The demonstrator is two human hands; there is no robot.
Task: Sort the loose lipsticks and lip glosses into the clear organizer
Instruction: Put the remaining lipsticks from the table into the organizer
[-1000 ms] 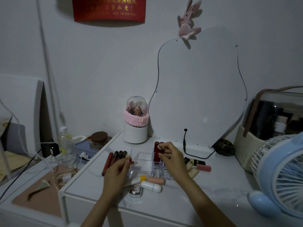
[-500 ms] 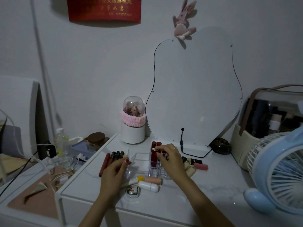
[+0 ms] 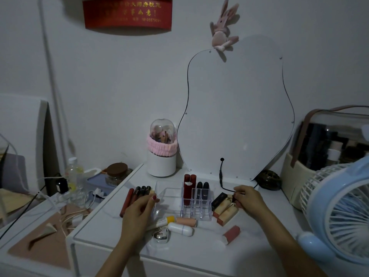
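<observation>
The clear organizer (image 3: pixel 196 206) stands mid-table with two red lipsticks (image 3: pixel 188 188) and two dark ones (image 3: pixel 202 189) upright in its back slots. My left hand (image 3: pixel 139 208) grips the organizer's left side. My right hand (image 3: pixel 248 200) reaches a pile of boxy lipsticks (image 3: pixel 224 209) just right of the organizer, its fingertips pinching a dark red one. A pink lipstick (image 3: pixel 231 233) lies alone in front. Several lip glosses (image 3: pixel 137 193) lie left of the organizer. A yellow-capped tube (image 3: pixel 165 220), a peach tube (image 3: pixel 186 221) and a white capsule (image 3: pixel 180 229) lie before it.
A wavy mirror (image 3: pixel 235 116) stands behind, its cable (image 3: pixel 222 176) trailing near my right hand. A white cup with a pink band (image 3: pixel 161 158) stands back left. A blue fan (image 3: pixel 339 212) and a cosmetics case (image 3: pixel 329 144) crowd the right. A silver compact (image 3: pixel 160 235) lies in front.
My right hand left the red lipsticks in the organizer and moved right to the pile. The pink lipstick now lies nearer the table's front. My left hand stayed put.
</observation>
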